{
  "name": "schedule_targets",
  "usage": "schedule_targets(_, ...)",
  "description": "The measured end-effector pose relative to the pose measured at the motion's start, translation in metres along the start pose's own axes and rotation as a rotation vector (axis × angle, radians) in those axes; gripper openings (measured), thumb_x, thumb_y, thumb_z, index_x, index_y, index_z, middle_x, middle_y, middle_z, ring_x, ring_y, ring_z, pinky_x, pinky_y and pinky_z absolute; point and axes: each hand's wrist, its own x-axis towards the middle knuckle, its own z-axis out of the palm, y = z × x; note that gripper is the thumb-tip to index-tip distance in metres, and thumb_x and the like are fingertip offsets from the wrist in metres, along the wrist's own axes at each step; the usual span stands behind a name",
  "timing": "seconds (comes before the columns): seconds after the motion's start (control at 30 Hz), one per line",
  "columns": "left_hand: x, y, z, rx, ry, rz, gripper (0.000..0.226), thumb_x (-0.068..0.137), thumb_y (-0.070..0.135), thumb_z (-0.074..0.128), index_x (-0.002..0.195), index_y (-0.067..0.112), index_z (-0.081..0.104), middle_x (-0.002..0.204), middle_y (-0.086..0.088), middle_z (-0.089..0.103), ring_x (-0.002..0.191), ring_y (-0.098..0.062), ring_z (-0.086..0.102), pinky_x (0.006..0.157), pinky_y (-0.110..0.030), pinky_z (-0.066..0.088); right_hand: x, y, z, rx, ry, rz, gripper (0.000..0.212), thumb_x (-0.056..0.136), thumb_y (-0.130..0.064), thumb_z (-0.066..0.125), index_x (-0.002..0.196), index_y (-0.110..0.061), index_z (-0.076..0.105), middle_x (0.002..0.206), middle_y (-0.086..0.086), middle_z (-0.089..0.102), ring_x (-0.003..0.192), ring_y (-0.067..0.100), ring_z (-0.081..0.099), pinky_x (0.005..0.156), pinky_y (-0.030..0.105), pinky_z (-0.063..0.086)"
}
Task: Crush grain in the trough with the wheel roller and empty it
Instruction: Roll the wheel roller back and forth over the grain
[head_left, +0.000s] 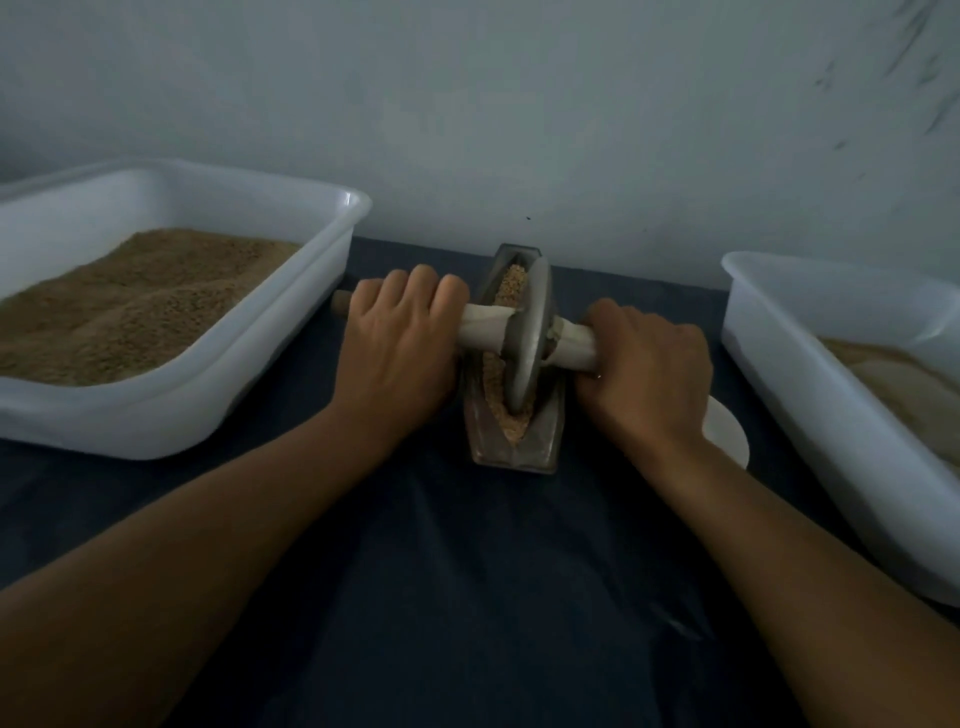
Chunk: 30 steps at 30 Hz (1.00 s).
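Observation:
A narrow metal trough (545, 441) lies lengthwise on the dark cloth at the middle, with tan grain (511, 283) along its groove. A grey wheel roller (530, 332) stands upright in the groove, toward the near half. Its pale axle handle (483, 325) runs left to right through the wheel. My left hand (400, 338) grips the left side of the handle. My right hand (644, 364) grips the right side. The handle's wooden left tip (340, 302) sticks out past my left hand.
A white tub (249, 374) of brown grain stands at the left. Another white tub (810, 374) with paler material stands at the right edge. A white round object (727, 431) lies behind my right wrist. A pale wall rises close behind the table.

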Motion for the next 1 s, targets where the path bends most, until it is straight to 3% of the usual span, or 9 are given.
schedule_targets(0.23, 0.001, -0.002, 0.005, 0.062, 0.018, 0.023, 0.011, 0.09, 0.022, 0.058, 0.095, 0.016, 0.05, 0.089, -0.006, 0.053, 0.079, -0.026, 0.048, 0.074, -0.042, 0.039, -0.001, 0.0, 0.002, 0.004, -0.02, 0.024, 0.016, 0.079, -0.031, 0.065, 0.088, -0.028, 0.053, 0.072, -0.01, 0.053, 0.063, 0.02, 0.048, 0.067, 0.033, 0.022)
schedule_targets(0.47, 0.027, -0.009, 0.024, 0.106, -0.107, 0.02, 0.019, 0.084, 0.026, 0.066, 0.09, 0.018, 0.05, 0.079, -0.005, 0.055, 0.068, -0.025, 0.05, 0.066, -0.039, 0.039, 0.03, 0.009, 0.023, -0.122, -0.161, 0.064, 0.022, 0.08, -0.034, 0.068, 0.076, -0.026, 0.048, 0.055, -0.012, 0.034, 0.045, 0.011, 0.028, 0.052, 0.027, 0.01)
schedule_targets(0.67, 0.061, -0.015, 0.041, 0.203, -0.236, 0.073, 0.02, 0.08, 0.029, 0.075, 0.084, 0.018, 0.059, 0.072, -0.005, 0.063, 0.059, -0.027, 0.058, 0.052, -0.028, 0.024, 0.066, 0.024, 0.042, -0.117, -0.418, 0.096, 0.018, 0.076, -0.051, 0.062, 0.083, -0.037, 0.054, 0.065, -0.012, 0.043, 0.053, 0.011, 0.03, 0.049, 0.025, 0.019)
schedule_targets(0.77, 0.074, -0.017, 0.049, 0.267, -0.278, 0.038, 0.021, 0.082, 0.04, 0.072, 0.094, 0.024, 0.064, 0.077, -0.003, 0.065, 0.052, -0.019, 0.042, 0.048, -0.025, 0.009, 0.082, 0.031, 0.048, -0.073, -0.547, 0.082, 0.02, 0.075, -0.053, 0.063, 0.087, -0.036, 0.063, 0.076, -0.008, 0.056, 0.057, 0.011, 0.041, 0.05, 0.024, 0.027)
schedule_targets(0.83, 0.082, -0.019, 0.055, 0.24, -0.34, 0.017, 0.024, 0.082, 0.043, 0.072, 0.097, 0.026, 0.065, 0.075, -0.003, 0.058, 0.057, -0.019, 0.036, 0.047, -0.027, 0.014, 0.091, 0.035, 0.051, -0.057, -0.609, 0.071, 0.021, 0.076, -0.052, 0.063, 0.088, -0.034, 0.065, 0.077, -0.007, 0.058, 0.058, 0.01, 0.045, 0.05, 0.024, 0.029)
schedule_targets(0.93, 0.096, -0.023, 0.058, 0.227, -0.459, 0.013, 0.027, 0.08, 0.044, 0.072, 0.097, 0.025, 0.066, 0.072, -0.001, 0.048, 0.066, -0.023, 0.048, 0.056, -0.033, 0.031, 0.104, 0.037, 0.054, -0.015, -0.709, 0.076, 0.028, 0.077, -0.049, 0.067, 0.096, -0.03, 0.065, 0.084, -0.003, 0.061, 0.067, 0.015, 0.054, 0.056, 0.028, 0.04)
schedule_targets(1.0, 0.105, -0.025, 0.059, 0.228, -0.547, 0.007, 0.029, 0.08, 0.043, 0.071, 0.101, 0.024, 0.065, 0.07, 0.0, 0.048, 0.067, -0.023, 0.05, 0.057, -0.034, 0.033, 0.113, 0.037, 0.055, -0.001, -0.782, 0.09, 0.031, 0.079, -0.045, 0.072, 0.099, -0.023, 0.065, 0.09, 0.002, 0.062, 0.074, 0.02, 0.057, 0.063, 0.031, 0.045)
